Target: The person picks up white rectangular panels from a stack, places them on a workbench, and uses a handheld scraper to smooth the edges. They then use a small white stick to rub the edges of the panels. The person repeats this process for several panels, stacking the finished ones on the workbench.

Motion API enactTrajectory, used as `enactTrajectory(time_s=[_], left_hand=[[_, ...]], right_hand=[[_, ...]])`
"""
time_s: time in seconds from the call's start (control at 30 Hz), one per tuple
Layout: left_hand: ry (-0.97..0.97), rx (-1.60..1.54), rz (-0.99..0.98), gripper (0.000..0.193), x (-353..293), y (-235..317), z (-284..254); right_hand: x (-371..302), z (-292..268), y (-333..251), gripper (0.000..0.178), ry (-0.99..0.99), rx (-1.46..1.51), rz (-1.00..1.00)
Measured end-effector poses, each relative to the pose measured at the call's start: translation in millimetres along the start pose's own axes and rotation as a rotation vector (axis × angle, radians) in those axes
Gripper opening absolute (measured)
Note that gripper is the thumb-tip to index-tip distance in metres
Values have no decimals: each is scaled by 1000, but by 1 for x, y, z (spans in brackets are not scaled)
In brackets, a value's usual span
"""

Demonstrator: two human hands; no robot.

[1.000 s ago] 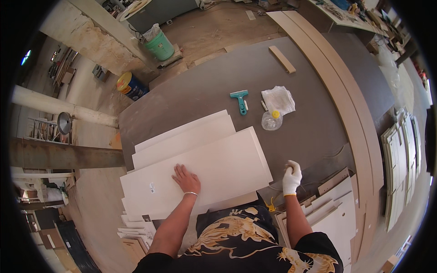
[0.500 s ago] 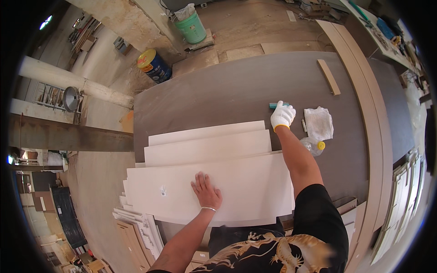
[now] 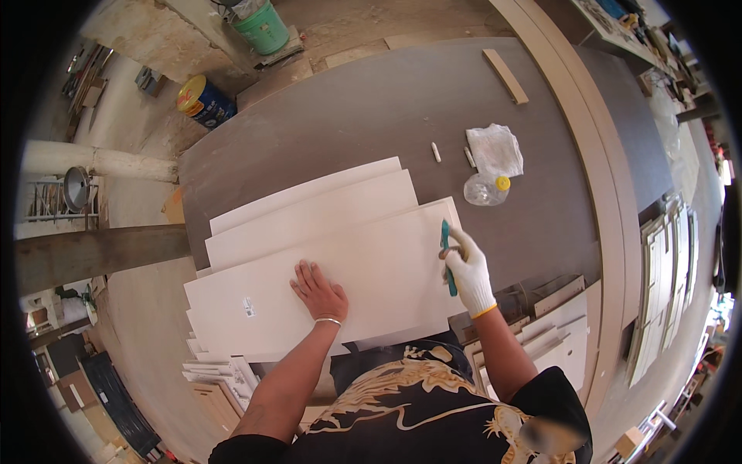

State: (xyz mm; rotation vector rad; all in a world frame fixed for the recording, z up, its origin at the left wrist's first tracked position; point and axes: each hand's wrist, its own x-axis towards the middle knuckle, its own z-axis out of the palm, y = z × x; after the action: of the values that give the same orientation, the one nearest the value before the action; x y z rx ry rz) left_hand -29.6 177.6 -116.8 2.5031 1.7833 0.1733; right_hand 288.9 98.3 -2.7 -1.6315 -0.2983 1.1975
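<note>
My left hand (image 3: 318,290), bare with a band at the wrist, lies with fingers spread on the top white board (image 3: 371,271). That board rests on a stack of similar white boards (image 3: 325,209), stepped at the far side. My right hand (image 3: 470,272) wears a white knit glove with a yellow cuff. It grips a slim teal hand tool (image 3: 446,234), upright in the picture, at the right end of the top board. The tool's exact kind is hard to make out, and the fingers partly cover it. A small sticker (image 3: 249,307) is on the board, left of my left hand.
On the grey tabletop (image 3: 332,124) are a white cloth (image 3: 496,148), two white sticks (image 3: 436,151), a clear bottle with a yellow cap (image 3: 484,190) and a short wooden strip (image 3: 505,76). Long boards (image 3: 576,116) run down the right side. A blue drum (image 3: 210,108) stands beyond the table.
My right hand has lifted the teal tool from the tabletop and brought it back toward me, to the board's right end. My left hand stays on the board. The view has shifted.
</note>
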Motion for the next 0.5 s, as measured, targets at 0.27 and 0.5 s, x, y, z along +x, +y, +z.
enactTrajectory(time_s=[0.27,0.5], left_hand=[[19,43,21,71,-1,-5,9],[42,78,32,67,-2,-9,14]], right_hand=[[-123,-7,109,66,249,-973,75],[-136,-5,121,80,227,-1103,108]])
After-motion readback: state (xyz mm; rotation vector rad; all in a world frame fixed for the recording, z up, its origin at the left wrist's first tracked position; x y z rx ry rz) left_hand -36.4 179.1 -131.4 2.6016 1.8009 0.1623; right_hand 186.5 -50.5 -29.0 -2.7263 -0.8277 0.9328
